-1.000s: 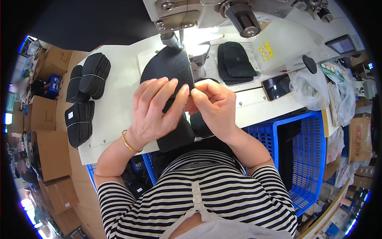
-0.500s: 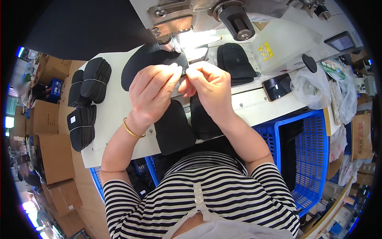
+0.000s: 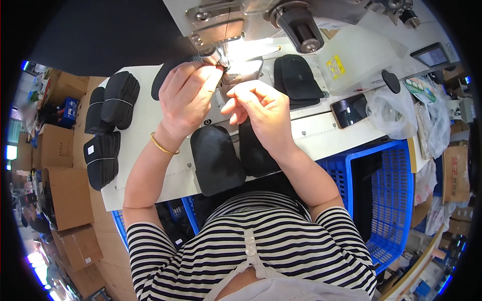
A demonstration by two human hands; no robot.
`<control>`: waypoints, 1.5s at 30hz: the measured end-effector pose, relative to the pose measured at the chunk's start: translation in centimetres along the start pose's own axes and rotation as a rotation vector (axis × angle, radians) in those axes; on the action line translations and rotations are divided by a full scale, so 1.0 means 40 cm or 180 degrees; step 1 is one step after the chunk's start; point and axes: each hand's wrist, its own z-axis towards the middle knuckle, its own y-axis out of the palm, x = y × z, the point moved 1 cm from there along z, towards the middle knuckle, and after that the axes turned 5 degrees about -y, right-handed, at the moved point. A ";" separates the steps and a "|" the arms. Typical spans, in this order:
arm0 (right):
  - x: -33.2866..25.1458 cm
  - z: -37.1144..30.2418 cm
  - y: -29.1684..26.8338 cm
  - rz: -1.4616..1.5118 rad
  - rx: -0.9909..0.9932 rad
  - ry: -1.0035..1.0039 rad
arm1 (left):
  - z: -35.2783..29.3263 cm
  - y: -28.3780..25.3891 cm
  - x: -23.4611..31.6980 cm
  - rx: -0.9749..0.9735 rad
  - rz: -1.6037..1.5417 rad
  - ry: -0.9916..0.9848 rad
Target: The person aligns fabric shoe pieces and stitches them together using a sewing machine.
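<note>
Under the head of a sewing machine, my left hand is closed in a pinch close to the needle area. What its fingertips hold is too small to make out. Behind that hand, a black fabric piece shows only at its left edge. My right hand hovers a little to the right, thumb and forefinger pressed together and the other fingers curled; anything in the pinch is hidden. Below my hands, a rounded black pad lies on the table's front edge beside a second black pad, partly covered by my right hand.
Tied stacks of black pads stand at the table's left. More black pads lie right of the needle, near a phone and a plastic bag. A blue basket is below right; cardboard boxes stand at left.
My left hand has moved up toward the needle, apart from my right hand. The black fabric piece is now mostly out of sight. My right hand stays nearly in place.
</note>
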 end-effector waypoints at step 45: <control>-0.032 -0.066 0.018 -0.0563 -0.0020 -0.0177 | 0.026 -0.120 0.148 -0.0957 0.0330 -0.0491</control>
